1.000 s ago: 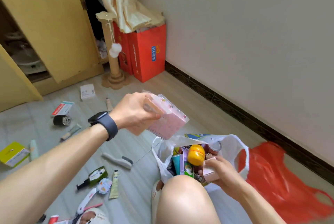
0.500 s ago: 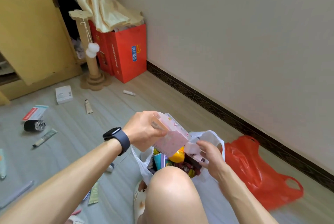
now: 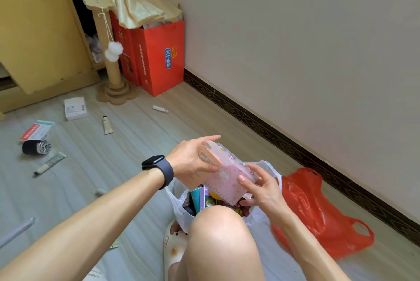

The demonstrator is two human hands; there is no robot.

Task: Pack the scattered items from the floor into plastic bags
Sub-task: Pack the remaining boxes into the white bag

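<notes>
My left hand [image 3: 192, 160] grips the upper end of a pink spiral notebook [image 3: 223, 179] with cartoon stickers. My right hand [image 3: 261, 186] holds its lower right edge with thumb and fingers. The notebook hangs tilted over the mouth of a white plastic bag [image 3: 179, 208], which stands on the floor behind my knee [image 3: 218, 233] and holds several colourful items. A red plastic bag [image 3: 318, 212] lies flat on the floor to the right, beside the wall. Scattered on the floor to the left are a white box [image 3: 75, 108], a tube [image 3: 106, 124] and a small black fan [image 3: 36, 146].
A red-and-white box [image 3: 36, 130], a green tube [image 3: 50, 163], a small white tube [image 3: 160, 109] and a grey stick [image 3: 16, 232] lie on the floor. A cat scratching post [image 3: 113, 69], red gift bags [image 3: 159, 58] and a yellow cabinet [image 3: 38, 31] stand at the back.
My left hand has brought the pink notebook down to the white bag's mouth. My right hand rose from inside the bag and took hold of the notebook's lower edge. The view shifted right.
</notes>
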